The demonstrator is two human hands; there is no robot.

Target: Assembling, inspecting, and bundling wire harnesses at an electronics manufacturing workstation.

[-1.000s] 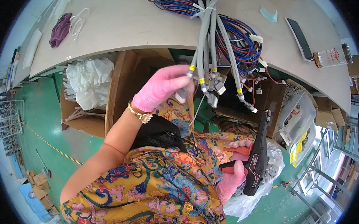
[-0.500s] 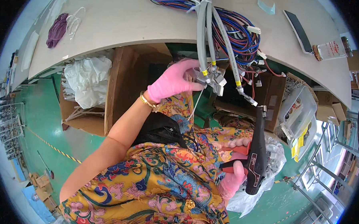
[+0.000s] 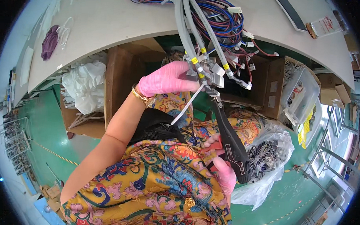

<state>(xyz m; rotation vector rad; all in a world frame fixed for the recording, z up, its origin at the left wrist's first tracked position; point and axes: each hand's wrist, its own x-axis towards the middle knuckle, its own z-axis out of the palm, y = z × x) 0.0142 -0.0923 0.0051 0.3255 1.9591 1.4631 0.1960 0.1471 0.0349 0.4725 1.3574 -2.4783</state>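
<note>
My left hand (image 3: 164,80), in a pink glove, is closed around the end of a grey cable (image 3: 180,22) near its yellow band and pale connectors (image 3: 216,80). A white cable tie (image 3: 187,106) slants down from that cable end, past my fingers. In my right hand (image 3: 224,170), also gloved in pink, is a black cable tie gun (image 3: 231,145) with red handle parts. Its nose points up and meets the cluster just below the connectors. Whether the tie's tail sits in the nose cannot be made out. Other grey cables hang beside the held one.
Coiled blue, red and black wires (image 3: 224,20) lie on the table (image 3: 124,17) above. Below its edge stand cardboard boxes (image 3: 119,75) and a clear plastic bin (image 3: 303,99). A plastic bag (image 3: 251,192) of cut pieces is right of my lap. A jar (image 3: 324,27) lies at the right.
The cable tie gun in my right hand has moved left and tilted, its nose coming up to the held cable end. My left hand keeps its hold; the view has shifted slightly.
</note>
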